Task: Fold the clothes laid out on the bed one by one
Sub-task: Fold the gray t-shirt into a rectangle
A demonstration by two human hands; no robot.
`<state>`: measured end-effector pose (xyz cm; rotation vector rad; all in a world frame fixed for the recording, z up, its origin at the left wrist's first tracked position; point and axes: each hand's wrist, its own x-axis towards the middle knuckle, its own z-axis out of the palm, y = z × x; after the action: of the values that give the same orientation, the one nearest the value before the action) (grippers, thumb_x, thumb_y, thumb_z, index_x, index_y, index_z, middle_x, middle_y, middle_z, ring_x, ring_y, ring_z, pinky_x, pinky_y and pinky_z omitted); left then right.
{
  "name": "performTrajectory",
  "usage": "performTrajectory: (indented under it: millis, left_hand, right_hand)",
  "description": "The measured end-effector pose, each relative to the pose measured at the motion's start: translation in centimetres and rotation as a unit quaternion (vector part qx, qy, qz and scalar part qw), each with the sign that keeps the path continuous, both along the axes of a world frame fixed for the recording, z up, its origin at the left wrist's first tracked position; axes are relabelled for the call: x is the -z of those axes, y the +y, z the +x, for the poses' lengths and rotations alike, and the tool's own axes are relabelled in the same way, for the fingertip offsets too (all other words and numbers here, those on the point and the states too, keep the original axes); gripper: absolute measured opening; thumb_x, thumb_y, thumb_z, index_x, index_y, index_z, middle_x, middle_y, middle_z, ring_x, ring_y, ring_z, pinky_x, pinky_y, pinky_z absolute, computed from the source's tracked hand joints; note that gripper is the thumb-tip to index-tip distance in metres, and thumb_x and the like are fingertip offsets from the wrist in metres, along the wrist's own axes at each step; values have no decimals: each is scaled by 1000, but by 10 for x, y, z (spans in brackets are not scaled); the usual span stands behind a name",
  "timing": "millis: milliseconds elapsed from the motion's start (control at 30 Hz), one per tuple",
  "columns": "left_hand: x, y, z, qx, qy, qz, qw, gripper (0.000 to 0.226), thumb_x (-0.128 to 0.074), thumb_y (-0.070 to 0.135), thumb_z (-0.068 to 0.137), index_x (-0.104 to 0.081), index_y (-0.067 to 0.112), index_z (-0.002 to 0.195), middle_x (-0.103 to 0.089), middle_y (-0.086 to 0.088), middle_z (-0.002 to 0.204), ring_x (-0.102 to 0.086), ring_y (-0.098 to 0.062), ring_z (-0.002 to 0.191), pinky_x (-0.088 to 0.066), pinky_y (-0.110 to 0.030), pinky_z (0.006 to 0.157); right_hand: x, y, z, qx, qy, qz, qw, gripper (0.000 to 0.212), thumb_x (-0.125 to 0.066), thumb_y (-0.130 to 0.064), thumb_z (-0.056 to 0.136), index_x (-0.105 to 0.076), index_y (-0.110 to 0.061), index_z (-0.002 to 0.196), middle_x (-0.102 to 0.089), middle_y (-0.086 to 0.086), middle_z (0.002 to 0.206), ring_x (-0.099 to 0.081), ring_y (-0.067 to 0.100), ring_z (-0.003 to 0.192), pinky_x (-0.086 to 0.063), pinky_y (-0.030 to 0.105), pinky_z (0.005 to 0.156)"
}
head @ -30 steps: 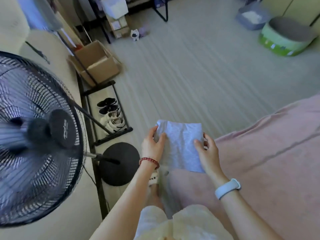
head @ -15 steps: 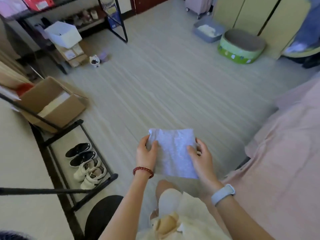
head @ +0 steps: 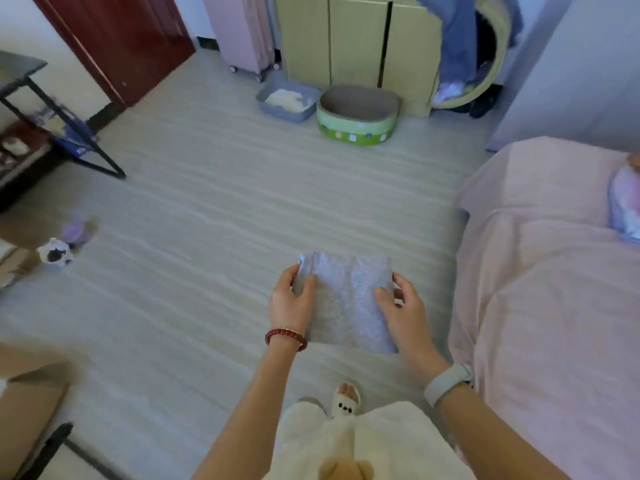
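A small folded pale blue-grey garment (head: 346,299) is held flat in the air above the floor, in front of my body. My left hand (head: 291,301) grips its left edge, thumb on top. Along its right edge my right hand (head: 401,310) holds it, thumb on the upper face and fingers underneath. The bed with a pink cover (head: 554,271) stands to my right. A light-coloured piece of clothing (head: 625,202) lies at its far right edge, partly cut off by the frame.
A green oval cat bed (head: 356,129) and a grey litter tray (head: 287,100) sit on the floor ahead by yellow cabinets (head: 356,39). A dark metal rack (head: 52,133) stands at left, cardboard (head: 27,403) at lower left. My slippered foot (head: 346,400) is below the garment.
The view has swung right, from the fan and shoe rack to the room and the bed. Both hands keep the same hold on the folded garment.
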<state>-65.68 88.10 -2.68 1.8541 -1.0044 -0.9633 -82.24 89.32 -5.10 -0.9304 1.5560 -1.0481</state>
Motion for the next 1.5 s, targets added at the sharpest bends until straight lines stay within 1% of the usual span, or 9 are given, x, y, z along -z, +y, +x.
performTrajectory:
  millis: [200,333,500,633,700,900,1100,1367,1500]
  left_hand:
    - [-1,-144,-74,133,-5,-11,991,33,-59,20,89,-57,13,121,-59,6,101,-54,-12,92,-42,-23,80]
    - [9,-243,-137,224,7,-15,975,30,-59,19,89,-58,14,118,-59,6,102,-54,-11,91,-41,-23,79]
    - [9,-363,-227,348,27,-23,937,28,-58,18,89,-58,13,117,-60,4,105,-54,-12,93,-42,-21,79]
    - [-2,-448,-316,452,32,-37,891,25,-57,17,90,-59,17,115,-58,12,99,-54,-11,93,-40,-6,69]
    - [-7,-478,-370,499,35,-25,865,29,-57,18,90,-58,16,120,-58,9,106,-54,-13,97,-44,-14,79]
    - [-17,-517,-545,640,14,-51,766,25,-53,20,91,-58,16,115,-60,3,99,-52,-15,86,-35,-19,70]
    - [-23,-519,-713,722,30,-58,689,28,-50,25,92,-55,19,119,-57,8,90,-51,-8,73,-38,-15,60]
    - [-1,-515,-899,775,16,-60,629,38,-49,28,93,-49,17,129,-60,-8,118,-57,-31,104,-47,-37,88]
    - [47,-520,-946,797,-22,-54,601,42,-47,25,95,-42,14,136,-52,-8,132,-50,-28,119,-40,-31,99]
  right_hand:
    - [-6,-105,-67,123,7,-11,992,41,-58,-16,91,-46,-16,131,-52,-15,94,-54,0,77,-43,3,54]
    - [-5,-175,-118,207,29,-11,978,44,-57,-15,91,-44,-11,134,-54,-1,114,-54,11,95,-43,12,71]
    - [-10,-265,-186,326,37,6,945,46,-57,-14,92,-43,-8,135,-50,2,119,-50,11,96,-42,15,75]
    - [-21,-321,-247,417,30,7,908,42,-58,-19,91,-46,-17,131,-55,-2,109,-53,0,82,-44,6,59]
    - [-26,-339,-282,472,30,10,881,42,-59,-20,91,-46,-18,130,-54,-8,99,-54,-1,78,-44,5,54]
    - [-33,-363,-400,620,23,1,784,41,-56,-16,92,-46,-15,131,-56,-6,92,-56,2,75,-44,9,53]
    - [-33,-363,-538,700,24,-10,714,40,-54,-23,93,-46,-22,132,-57,-9,99,-54,0,82,-44,23,69]
    - [-6,-367,-704,753,37,10,657,40,-52,-28,93,-45,-24,132,-56,-3,105,-53,0,82,-41,16,63]
    - [36,-377,-746,764,44,65,641,46,-53,-28,93,-43,-20,137,-44,-18,93,-51,5,87,-45,28,82]
